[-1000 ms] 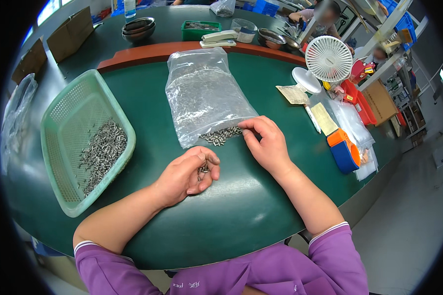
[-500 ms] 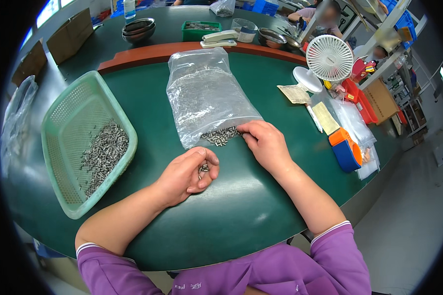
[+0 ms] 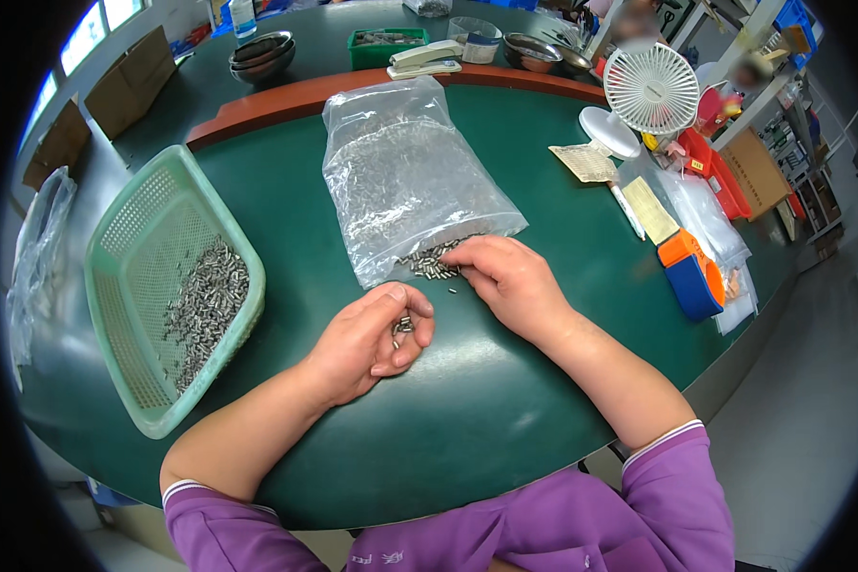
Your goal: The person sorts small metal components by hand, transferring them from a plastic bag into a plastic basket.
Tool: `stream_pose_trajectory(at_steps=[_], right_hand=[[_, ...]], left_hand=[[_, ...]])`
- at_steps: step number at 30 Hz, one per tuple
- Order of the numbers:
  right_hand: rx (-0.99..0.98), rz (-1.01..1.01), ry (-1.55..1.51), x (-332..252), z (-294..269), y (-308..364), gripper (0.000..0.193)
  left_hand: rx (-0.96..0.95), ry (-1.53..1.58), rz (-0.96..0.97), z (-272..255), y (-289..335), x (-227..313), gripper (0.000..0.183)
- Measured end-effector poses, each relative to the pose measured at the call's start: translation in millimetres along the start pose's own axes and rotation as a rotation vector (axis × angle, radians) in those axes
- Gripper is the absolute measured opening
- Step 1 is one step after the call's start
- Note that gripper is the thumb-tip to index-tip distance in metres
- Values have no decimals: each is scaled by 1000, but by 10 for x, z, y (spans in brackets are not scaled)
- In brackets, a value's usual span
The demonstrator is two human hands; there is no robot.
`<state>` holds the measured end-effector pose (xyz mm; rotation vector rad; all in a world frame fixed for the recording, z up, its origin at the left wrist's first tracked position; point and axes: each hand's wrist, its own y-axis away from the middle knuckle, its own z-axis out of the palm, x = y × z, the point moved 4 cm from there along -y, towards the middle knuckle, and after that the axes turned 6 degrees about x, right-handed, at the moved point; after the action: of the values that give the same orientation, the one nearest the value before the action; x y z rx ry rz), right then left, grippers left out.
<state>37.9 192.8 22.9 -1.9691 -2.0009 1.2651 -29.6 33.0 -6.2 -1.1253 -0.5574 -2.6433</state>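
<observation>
A clear plastic bag (image 3: 405, 176) filled with small metal pins lies on the green table, its mouth toward me. A small pile of metal pins (image 3: 431, 264) sits at that mouth, and one loose pin (image 3: 453, 291) lies just in front. My left hand (image 3: 367, 334) is curled, palm turned inward, around several short metal pins (image 3: 402, 327). The fingers of my right hand (image 3: 505, 276) are drawn together at the right side of the pile, touching it; what is between the fingertips is hidden. On the left stands a light green plastic basket (image 3: 114, 315) holding many similar pins (image 3: 210, 305).
A red-brown raised strip (image 3: 286, 95) curves behind the bag. Beyond it are a stapler (image 3: 425, 59), a green bin (image 3: 388, 48) and metal bowls (image 3: 262, 59). At the right are a white fan (image 3: 650, 88), paper slips (image 3: 649, 210) and an orange-and-blue tape roll (image 3: 691, 275).
My right hand has shifted left from the bag's right corner onto the pile. A loose pin now shows in front of the pile. My left hand keeps its curl; the view has shifted slightly.
</observation>
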Motion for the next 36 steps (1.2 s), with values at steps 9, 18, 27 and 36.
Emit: stream_pose_trajectory(at_steps=[9,18,27,36], right_hand=[[-9,129,46,39,-69,28,12],[-92,89,70,18,-78,30,10],[-71,96,69,6,-43,27,12],[-114,78,100,-14,-63,16,13]], left_hand=[[-1,27,-32,11,-7,16,25],[-12,30,-51,1,-11,6,25],[-24,15,-53,9,-23,11,26],[-20,2,-53,18,-13,16,25]])
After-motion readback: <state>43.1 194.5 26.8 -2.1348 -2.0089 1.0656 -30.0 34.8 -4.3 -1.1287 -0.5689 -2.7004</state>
